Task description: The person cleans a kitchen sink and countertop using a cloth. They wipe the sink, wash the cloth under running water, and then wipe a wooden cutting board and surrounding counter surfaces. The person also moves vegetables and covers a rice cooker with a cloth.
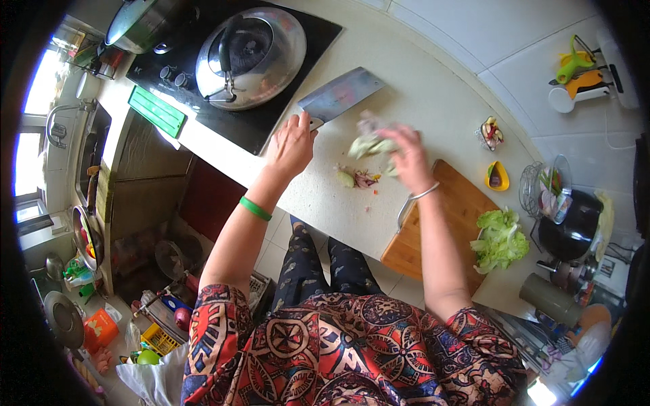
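My left hand (pixel 292 144) grips the handle of a Chinese cleaver (pixel 345 94), its broad blade lying just above the pale worktop beside the hob. To its right, my right hand (pixel 410 157) is blurred and closed on pale green vegetable scraps (pixel 373 146). Below that hand, a small heap of vegetable trimmings (pixel 359 177) lies on the worktop with a few small red bits. A wooden chopping board (pixel 442 213) lies under my right forearm. Green lettuce leaves (pixel 500 239) rest at the board's right edge.
A lidded wok (pixel 251 58) stands on the black hob (pixel 315 33). A green tray (pixel 156 111) lies at the hob's front. At the back right are a small bowl of chopped ingredients (pixel 490 134), a yellow dish (pixel 496 176), a wire basket (pixel 530 190) and a black pot (pixel 569 223).
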### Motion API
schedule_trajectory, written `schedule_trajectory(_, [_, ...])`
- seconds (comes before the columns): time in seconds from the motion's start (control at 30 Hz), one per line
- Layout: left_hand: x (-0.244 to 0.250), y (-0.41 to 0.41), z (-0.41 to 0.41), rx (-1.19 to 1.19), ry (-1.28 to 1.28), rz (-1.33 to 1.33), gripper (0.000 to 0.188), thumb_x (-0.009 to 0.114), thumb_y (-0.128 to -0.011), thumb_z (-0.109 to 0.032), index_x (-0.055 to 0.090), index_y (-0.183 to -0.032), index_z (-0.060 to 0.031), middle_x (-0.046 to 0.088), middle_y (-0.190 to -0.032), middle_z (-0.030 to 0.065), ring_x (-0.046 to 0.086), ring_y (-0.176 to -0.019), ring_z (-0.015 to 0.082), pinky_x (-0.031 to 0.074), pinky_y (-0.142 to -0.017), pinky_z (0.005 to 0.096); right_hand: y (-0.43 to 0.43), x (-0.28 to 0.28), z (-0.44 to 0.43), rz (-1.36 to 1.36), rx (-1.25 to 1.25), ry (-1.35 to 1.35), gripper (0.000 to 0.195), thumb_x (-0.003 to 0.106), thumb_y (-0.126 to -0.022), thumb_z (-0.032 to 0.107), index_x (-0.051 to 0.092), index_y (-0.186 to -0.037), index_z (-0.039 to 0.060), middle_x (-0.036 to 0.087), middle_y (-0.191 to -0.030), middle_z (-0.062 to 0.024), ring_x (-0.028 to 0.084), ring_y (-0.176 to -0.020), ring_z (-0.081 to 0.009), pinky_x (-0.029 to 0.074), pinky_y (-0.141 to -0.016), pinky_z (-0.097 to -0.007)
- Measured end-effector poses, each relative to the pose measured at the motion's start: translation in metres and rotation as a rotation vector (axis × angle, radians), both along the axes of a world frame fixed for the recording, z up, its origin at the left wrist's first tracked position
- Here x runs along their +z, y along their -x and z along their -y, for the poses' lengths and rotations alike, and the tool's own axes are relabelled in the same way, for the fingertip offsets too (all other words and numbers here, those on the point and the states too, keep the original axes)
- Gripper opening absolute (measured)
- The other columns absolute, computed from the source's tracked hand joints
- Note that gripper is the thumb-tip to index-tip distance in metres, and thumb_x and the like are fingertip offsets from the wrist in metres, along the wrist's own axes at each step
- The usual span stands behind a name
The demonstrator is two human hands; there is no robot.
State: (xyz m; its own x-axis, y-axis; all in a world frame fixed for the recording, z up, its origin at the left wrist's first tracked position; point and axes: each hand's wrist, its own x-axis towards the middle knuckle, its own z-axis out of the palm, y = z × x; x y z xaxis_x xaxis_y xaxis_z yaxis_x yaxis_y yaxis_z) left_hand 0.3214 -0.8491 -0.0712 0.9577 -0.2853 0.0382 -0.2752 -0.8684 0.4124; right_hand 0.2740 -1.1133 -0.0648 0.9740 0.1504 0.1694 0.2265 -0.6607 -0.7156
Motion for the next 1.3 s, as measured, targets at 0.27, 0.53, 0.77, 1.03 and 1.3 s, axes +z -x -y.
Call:
schedule_trajectory(0.27, [-0.035,-0.002,0.015,-0.028,-0.144,0.232,0.023,0.058,-0.082,-0.014,0.055,-0.102,-0.0036,0.055,-0.100,0.0146,0.052,-0.100,0.0307,0.041,-0.083,0.0424,0.021,-0.061,0.017,-0.007,-0.491,0.258,0.055,0.067,-0.075,0.000,0.056,-0.122,0.0240,0.044,-0.131,-0.0091,0.043,-0.115,-0.0383,0.038,-0.096,-0.0479])
schedule_trajectory(0.53, [-0.041,-0.003,0.008,0.058,-0.200,0.195,0.031,0.065,-0.080,-0.018,0.055,-0.106,-0.0057,0.051,-0.106,0.0130,0.047,-0.104,0.0310,0.036,-0.085,0.0437,0.055,-0.052,-0.077,-0.055,-0.297,0.203,0.055,0.067,-0.072,-0.002,0.059,-0.120,0.0234,0.044,-0.131,-0.0087,0.043,-0.117,-0.0360,0.036,-0.097,-0.0500])
schedule_trajectory(0.77, [-0.003,0.072,-0.018,0.559,0.656,0.153,0.014,0.054,-0.091,-0.014,0.051,-0.089,-0.0003,0.051,-0.083,0.0139,0.050,-0.080,0.0280,0.041,-0.072,0.0378,0.052,-0.029,-0.093,0.051,-0.028,-0.056,0.053,0.061,-0.071,-0.008,0.061,-0.117,0.0176,0.050,-0.121,-0.0098,0.048,-0.111,-0.0320,0.041,-0.095,-0.0412])
schedule_trajectory(1.03, [-0.052,0.192,-0.045,0.836,1.420,-1.508,0.051,0.030,-0.098,-0.033,0.054,-0.100,0.0122,0.062,-0.094,0.0287,0.064,-0.090,0.0391,0.052,-0.087,0.0477,0.113,-0.013,-0.041,-0.073,-0.424,0.102,0.054,0.060,-0.079,0.001,0.050,-0.130,0.0144,0.043,-0.127,-0.0171,0.042,-0.116,-0.0371,0.034,-0.101,-0.0471])
schedule_trajectory(1.3, [-0.095,0.173,-0.041,0.658,1.652,-1.954,0.074,0.018,-0.099,-0.046,0.045,-0.109,0.0217,0.053,-0.113,0.0409,0.055,-0.109,0.0507,0.047,-0.096,0.0530,0.124,-0.052,-0.110,-0.173,-0.801,0.362,0.064,0.060,-0.080,0.002,0.039,-0.139,0.0135,0.031,-0.138,-0.0203,0.035,-0.122,-0.0421,0.027,-0.103,-0.0503])
